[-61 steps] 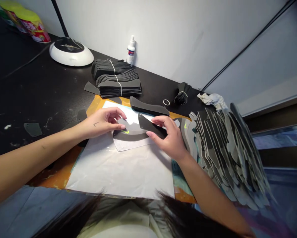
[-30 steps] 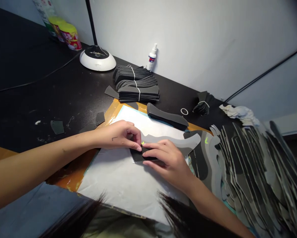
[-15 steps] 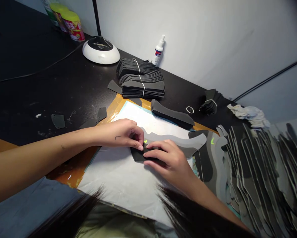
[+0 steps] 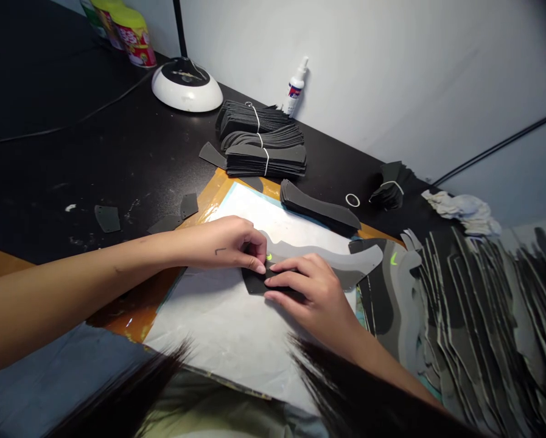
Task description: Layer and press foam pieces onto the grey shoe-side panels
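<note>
On the white sheet [image 4: 209,313] lies a layered piece with a light grey wavy strip [image 4: 327,255], a darker grey band and a black cut piece [image 4: 255,283] along its near side. A small yellow-green mark [image 4: 269,257] shows between my hands. My left hand [image 4: 240,246] is closed in a pinch at the black piece's left end, thumb against curled fingers; what lies between the fingertips is partly hidden. My right hand [image 4: 311,289] rests on the black piece with its fingers apart, covering the middle of it.
Banded stacks of black pieces [image 4: 266,161] and a loose stack [image 4: 318,207] lie beyond the sheet. Many layered pieces [image 4: 478,316] stand at the right, near a crumpled white cloth [image 4: 464,213]. A lamp base [image 4: 188,94], spray bottle [image 4: 295,88] and red-yellow tubs [image 4: 136,39] stand at the back.
The view has shifted slightly. Both hands stay at the same places on the black cut piece, with hardly any visible movement.
</note>
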The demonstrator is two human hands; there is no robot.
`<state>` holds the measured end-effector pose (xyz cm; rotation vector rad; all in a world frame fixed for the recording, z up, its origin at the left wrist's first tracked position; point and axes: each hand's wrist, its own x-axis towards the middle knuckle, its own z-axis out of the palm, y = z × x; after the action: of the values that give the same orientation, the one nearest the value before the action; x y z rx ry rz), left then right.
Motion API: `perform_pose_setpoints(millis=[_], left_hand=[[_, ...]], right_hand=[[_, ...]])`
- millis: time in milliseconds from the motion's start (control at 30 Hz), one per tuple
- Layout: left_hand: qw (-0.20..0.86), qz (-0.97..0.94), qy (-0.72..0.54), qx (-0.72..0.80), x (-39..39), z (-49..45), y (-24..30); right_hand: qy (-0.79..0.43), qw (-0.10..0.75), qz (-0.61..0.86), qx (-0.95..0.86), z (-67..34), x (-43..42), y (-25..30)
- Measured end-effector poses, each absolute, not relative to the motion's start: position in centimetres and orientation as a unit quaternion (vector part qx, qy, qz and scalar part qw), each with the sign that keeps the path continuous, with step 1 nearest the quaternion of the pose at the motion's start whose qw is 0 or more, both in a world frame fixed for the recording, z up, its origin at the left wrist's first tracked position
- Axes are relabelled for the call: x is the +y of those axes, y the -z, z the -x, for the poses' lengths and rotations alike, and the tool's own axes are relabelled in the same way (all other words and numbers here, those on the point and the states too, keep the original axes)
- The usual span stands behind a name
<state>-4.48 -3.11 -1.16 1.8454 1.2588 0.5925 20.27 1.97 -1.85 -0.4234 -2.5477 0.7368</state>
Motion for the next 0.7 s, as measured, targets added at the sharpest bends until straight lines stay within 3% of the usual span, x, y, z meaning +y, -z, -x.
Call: perform_pose_setpoints(millis=[700], left_hand=[[0.427, -0.726, -0.225, 0.49, -3.04, 4.7, 0.44]], right_hand=[[-0.27, 0.232, 0.176, -0.918, -19.81, 1.38, 2.22]])
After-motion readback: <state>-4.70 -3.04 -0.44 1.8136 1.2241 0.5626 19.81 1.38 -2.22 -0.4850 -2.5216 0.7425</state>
